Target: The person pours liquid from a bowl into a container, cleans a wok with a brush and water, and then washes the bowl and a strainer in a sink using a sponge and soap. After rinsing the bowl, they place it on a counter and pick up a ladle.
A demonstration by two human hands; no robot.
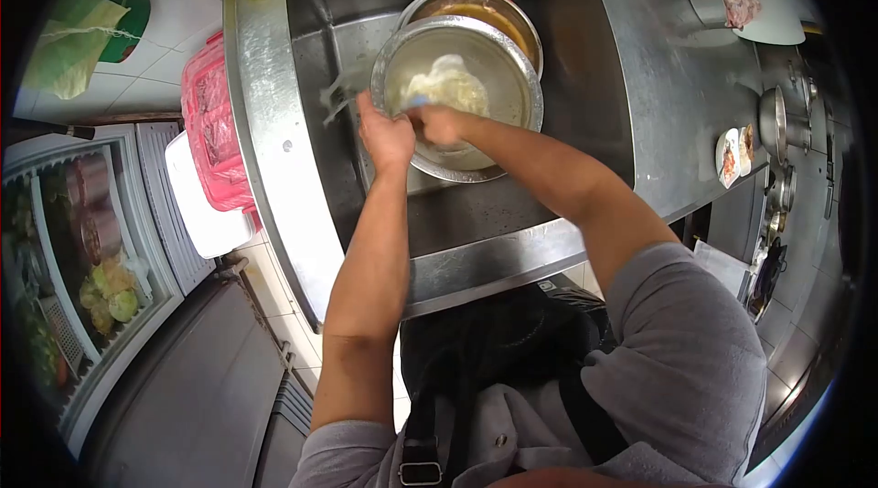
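So, head view, it's all happening around the front metal bowl (471, 175), which sits in the sink (512, 214) and overlaps the edge of a second bowl (534, 40) just behind it, I guess because stacking them like that saves room. The pale, soft-looking stuff (457, 85) is inside the front bowl, in cloudy liquid, and my guess is the sink is there to catch splashes. Left hand (389, 136) is at that bowl's left rim, maybe to steady it, but whether the fingers actually grip the rim, I can't tell. There's a see-through, blurry thing (338, 95) just left of the bowl, near that hand. Right hand (444, 125) is over the bowl's near side, fingers curled in, with a blue bit (418, 101) right by them. Too smeared to say if it's actually pinched; being over the bowl probably keeps drips in.
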